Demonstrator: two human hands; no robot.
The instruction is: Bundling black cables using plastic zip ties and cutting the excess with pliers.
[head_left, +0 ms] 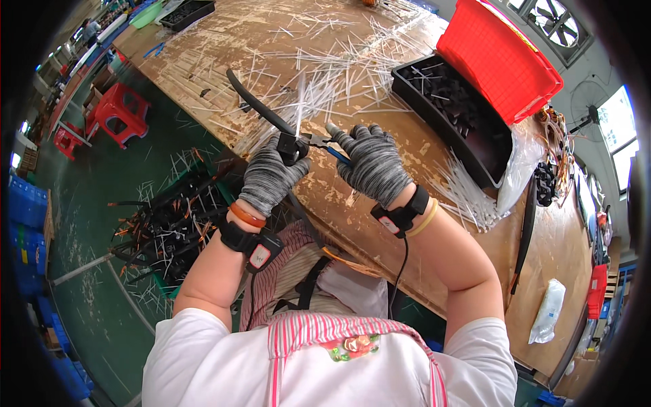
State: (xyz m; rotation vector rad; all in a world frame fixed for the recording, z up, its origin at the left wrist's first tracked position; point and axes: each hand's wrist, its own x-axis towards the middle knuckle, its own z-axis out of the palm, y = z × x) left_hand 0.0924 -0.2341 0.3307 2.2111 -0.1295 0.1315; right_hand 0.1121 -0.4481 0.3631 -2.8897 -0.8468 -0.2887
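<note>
My left hand [266, 179], in a grey knit glove, is closed around a black plastic connector [290, 148]. A thick black sleeved cable [256, 103] runs up and left from the connector, and a white cable tie [300, 102] stands up from it. My right hand [377, 165], gloved the same way, grips blue-handled cutting pliers [339, 155]. The jaws of the pliers meet the cable tie close to the connector. Whether the jaws are fully closed cannot be made out.
Loose white cable ties [346, 78] litter the worn wooden table [196, 64]. To the right stand a black tray [451, 112] of small black parts and a red basket [502, 57]. Lower left on the floor, a green crate [169, 220] holds cable assemblies. Red stools [123, 114] stand beyond.
</note>
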